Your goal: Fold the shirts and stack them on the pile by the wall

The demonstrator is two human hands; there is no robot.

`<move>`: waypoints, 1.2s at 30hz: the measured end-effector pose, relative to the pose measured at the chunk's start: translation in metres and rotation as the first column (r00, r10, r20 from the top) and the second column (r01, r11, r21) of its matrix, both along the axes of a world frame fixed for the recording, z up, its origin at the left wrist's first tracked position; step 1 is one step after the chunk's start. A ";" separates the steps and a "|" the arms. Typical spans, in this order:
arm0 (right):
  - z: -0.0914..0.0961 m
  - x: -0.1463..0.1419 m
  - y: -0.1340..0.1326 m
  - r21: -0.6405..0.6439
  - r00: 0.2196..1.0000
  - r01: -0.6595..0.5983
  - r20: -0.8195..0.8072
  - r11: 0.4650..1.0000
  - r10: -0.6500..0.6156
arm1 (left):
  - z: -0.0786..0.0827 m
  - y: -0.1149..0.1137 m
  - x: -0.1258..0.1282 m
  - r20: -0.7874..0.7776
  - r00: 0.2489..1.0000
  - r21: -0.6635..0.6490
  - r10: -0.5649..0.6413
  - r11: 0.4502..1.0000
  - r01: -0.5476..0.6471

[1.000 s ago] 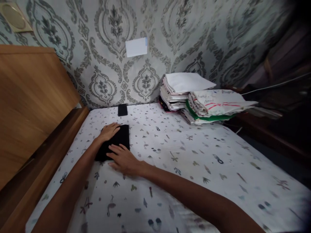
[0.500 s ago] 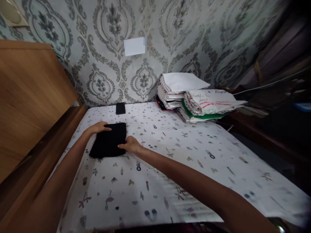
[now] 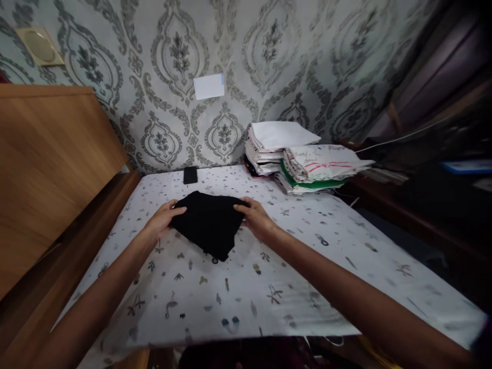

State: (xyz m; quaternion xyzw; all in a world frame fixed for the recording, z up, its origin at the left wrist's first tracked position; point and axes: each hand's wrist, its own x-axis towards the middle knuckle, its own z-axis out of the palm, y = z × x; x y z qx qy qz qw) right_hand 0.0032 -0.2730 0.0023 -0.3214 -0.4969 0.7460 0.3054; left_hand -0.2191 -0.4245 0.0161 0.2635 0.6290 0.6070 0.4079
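Note:
A folded black cloth [image 3: 209, 220] hangs between my two hands, tilted, with one corner pointing down toward me. My left hand [image 3: 164, 218] pinches its left corner, thumb on top and fingers beneath. On the opposite corner, my right hand [image 3: 255, 216] grips with the thumb over the top and the other fingers behind. The cloth is held just over the white patterned sheet [image 3: 246, 302]; whether its low corner touches the sheet I cannot tell. What kind of garment it is does not show.
A flat black object [image 3: 190, 175], perhaps a phone, lies near the wall. Folded white fabrics [image 3: 282, 136] stand in a stack at the back right, beside a second stack [image 3: 326, 163] with a green layer. A wooden panel [image 3: 57, 174] borders the left side.
The black cloth lay on the sheet at the left; now it is lifted, turned and shifted right. My right hand has moved to its far right corner. The view has tilted slightly.

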 end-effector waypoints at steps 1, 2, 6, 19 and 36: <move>0.003 0.011 0.009 0.053 1.000 0.017 0.020 0.998 -0.018 | -0.004 0.002 0.014 0.031 0.999 0.024 0.011 1.000 -0.011; 0.005 0.021 0.018 0.104 0.999 0.023 0.040 0.994 -0.028 | -0.009 0.004 0.028 0.055 0.998 0.041 0.021 0.999 -0.023; -0.003 0.052 0.043 0.311 0.940 -0.010 0.328 0.950 -0.097 | -0.035 0.008 0.070 0.072 0.996 -0.033 -0.056 0.998 0.059; -0.029 0.053 -0.004 0.812 0.687 -0.448 0.580 0.373 -0.437 | -0.046 0.040 0.102 -0.950 0.167 -0.230 -0.263 0.953 0.196; -0.043 0.072 -0.009 0.691 0.544 -0.408 0.709 0.597 -0.449 | -0.122 0.085 0.049 -0.921 0.281 -0.314 -0.270 0.941 -0.125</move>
